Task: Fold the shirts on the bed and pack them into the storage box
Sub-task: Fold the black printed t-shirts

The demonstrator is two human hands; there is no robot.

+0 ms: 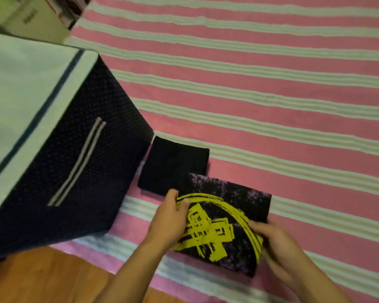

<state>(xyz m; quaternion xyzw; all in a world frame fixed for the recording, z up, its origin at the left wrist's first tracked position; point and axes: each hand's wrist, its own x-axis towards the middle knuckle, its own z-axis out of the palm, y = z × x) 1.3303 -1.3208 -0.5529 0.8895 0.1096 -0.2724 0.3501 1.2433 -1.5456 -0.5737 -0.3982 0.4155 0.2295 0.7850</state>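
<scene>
I see my left hand (170, 217) at about 7 o'clock in the head view, fingers and thumb curled round the left edge of the folded black shirt with the yellow print (219, 224). My right hand (278, 241) sits at 5 o'clock and pinches the same shirt's right edge, thumb on top over the yellow ring. The shirt lies on the pink-and-white striped bed (271, 106), near its front edge. Touching its upper left corner, toward 11 o'clock from it, I see a plain black folded shirt (173, 165), flat on the bed and right against the dark storage box (74, 149). The box fills the frame from 8 to 10 o'clock, with a pale top and a grey strap handle (79, 162) on its side. Wooden floor (42, 278) shows at 7 o'clock.
</scene>
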